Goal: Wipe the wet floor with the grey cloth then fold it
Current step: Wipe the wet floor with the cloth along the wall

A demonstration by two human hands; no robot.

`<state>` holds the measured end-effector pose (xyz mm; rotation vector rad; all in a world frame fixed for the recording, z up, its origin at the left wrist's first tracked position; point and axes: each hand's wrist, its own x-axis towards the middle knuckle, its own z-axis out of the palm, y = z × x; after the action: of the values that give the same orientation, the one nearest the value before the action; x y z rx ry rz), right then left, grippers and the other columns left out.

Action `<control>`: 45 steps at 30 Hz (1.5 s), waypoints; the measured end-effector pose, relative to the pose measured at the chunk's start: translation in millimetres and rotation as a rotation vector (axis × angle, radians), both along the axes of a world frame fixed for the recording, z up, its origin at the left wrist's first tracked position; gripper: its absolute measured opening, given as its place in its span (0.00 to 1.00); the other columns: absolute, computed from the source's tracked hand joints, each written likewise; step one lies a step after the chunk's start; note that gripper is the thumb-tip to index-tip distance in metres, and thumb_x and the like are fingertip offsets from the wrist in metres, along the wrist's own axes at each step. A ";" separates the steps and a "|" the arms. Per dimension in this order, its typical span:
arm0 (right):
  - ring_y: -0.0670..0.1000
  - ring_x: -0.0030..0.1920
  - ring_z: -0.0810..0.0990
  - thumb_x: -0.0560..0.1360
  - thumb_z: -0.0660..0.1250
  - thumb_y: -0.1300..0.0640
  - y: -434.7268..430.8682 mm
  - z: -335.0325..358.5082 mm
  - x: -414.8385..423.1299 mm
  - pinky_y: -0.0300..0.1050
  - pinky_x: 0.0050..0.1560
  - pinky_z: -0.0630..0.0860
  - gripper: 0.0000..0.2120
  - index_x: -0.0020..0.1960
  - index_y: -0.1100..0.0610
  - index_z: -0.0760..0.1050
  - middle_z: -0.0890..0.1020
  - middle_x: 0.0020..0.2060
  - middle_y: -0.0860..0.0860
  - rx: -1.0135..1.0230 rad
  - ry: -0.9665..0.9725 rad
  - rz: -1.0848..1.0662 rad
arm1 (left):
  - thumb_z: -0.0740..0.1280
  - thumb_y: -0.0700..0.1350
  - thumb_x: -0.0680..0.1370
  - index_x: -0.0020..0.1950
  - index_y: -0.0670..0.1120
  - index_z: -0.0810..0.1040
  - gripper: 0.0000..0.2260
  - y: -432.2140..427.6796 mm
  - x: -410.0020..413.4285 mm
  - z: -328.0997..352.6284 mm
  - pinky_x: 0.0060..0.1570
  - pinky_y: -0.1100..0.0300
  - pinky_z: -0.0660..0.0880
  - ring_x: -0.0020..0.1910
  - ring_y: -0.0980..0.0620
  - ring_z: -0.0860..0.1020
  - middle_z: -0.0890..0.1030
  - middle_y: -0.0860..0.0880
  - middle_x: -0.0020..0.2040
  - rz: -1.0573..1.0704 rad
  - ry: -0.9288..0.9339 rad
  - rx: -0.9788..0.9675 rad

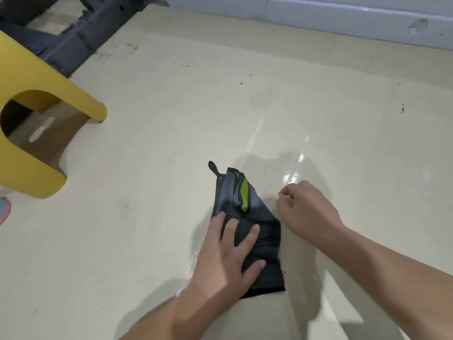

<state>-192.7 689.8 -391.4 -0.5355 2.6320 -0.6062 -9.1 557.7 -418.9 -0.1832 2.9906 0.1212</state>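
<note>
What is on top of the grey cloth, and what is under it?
The left hand presses flat on the grey cloth; the right hand is beside it, not on it. Under it lies the floor, but the cloth hides that patch.

grey cloth [259, 217]: soft fabric, matt, with a lime stripe. floor [171, 119]: smooth cream coating, satin sheen. wet film [293, 173]: glossy, hard glare. stool [36, 77]: yellow moulded plastic, smooth, semi-gloss. dark frame [73, 38]: possibly matt painted metal, too blurred to tell. wall [343, 18]: painted block, matt.
</note>
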 end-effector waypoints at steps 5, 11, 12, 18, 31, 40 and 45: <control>0.49 0.56 0.76 0.81 0.59 0.49 -1.5 1.3 -1.7 0.49 0.50 0.77 0.13 0.61 0.48 0.78 0.76 0.57 0.46 -0.029 0.007 -0.018 | 0.63 0.63 0.78 0.73 0.44 0.73 0.31 7.4 -36.1 0.6 0.75 0.39 0.62 0.75 0.35 0.65 0.73 0.37 0.71 -0.032 0.018 0.121; 0.50 0.56 0.75 0.81 0.59 0.49 15.2 3.8 -19.1 0.50 0.50 0.77 0.14 0.62 0.48 0.77 0.74 0.56 0.47 0.005 0.004 -0.085 | 0.61 0.62 0.80 0.71 0.41 0.75 0.30 3.2 -93.0 9.7 0.73 0.46 0.64 0.69 0.40 0.70 0.75 0.42 0.69 -0.070 0.143 0.123; 0.50 0.57 0.75 0.81 0.58 0.49 16.7 3.3 -21.0 0.50 0.50 0.77 0.14 0.63 0.48 0.77 0.74 0.57 0.47 0.017 -0.002 -0.092 | 0.59 0.61 0.81 0.71 0.41 0.74 0.29 5.9 -89.4 6.1 0.72 0.47 0.65 0.69 0.41 0.70 0.76 0.42 0.68 -0.038 0.108 0.092; 0.49 0.60 0.74 0.81 0.61 0.50 17.9 -7.2 -12.1 0.49 0.47 0.77 0.13 0.61 0.49 0.79 0.76 0.56 0.46 -0.015 0.097 -0.017 | 0.44 0.65 0.84 0.84 0.45 0.50 0.34 17.4 -53.9 -22.6 0.79 0.37 0.47 0.82 0.44 0.38 0.44 0.45 0.84 -0.054 -0.100 0.104; 0.51 0.67 0.70 0.78 0.65 0.48 -87.4 9.1 -7.5 0.51 0.53 0.78 0.21 0.71 0.47 0.73 0.73 0.64 0.46 0.091 0.002 0.300 | 0.40 0.68 0.82 0.84 0.56 0.45 0.32 -161.4 -78.0 -23.7 0.79 0.40 0.38 0.82 0.50 0.37 0.42 0.51 0.85 0.280 -0.092 -0.017; 0.57 0.65 0.61 0.64 0.68 0.26 -176.3 -7.8 25.5 0.58 0.51 0.78 0.35 0.65 0.37 0.61 0.64 0.60 0.48 0.378 0.000 0.469 | 0.48 0.66 0.83 0.84 0.55 0.45 0.32 -127.0 58.3 -7.9 0.79 0.38 0.40 0.81 0.46 0.33 0.38 0.43 0.83 0.315 -0.099 0.220; 0.59 0.63 0.62 0.62 0.71 0.26 -176.8 -7.0 21.8 0.57 0.47 0.80 0.33 0.59 0.38 0.63 0.64 0.58 0.49 0.409 -0.043 0.499 | 0.53 0.66 0.82 0.83 0.60 0.51 0.30 -208.2 66.3 -18.8 0.80 0.43 0.38 0.82 0.50 0.38 0.44 0.48 0.84 -0.010 -0.137 0.137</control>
<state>-170.9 513.0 -398.4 -0.9791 2.3483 0.0719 57.2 349.5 -437.7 -0.1539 2.8333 0.2988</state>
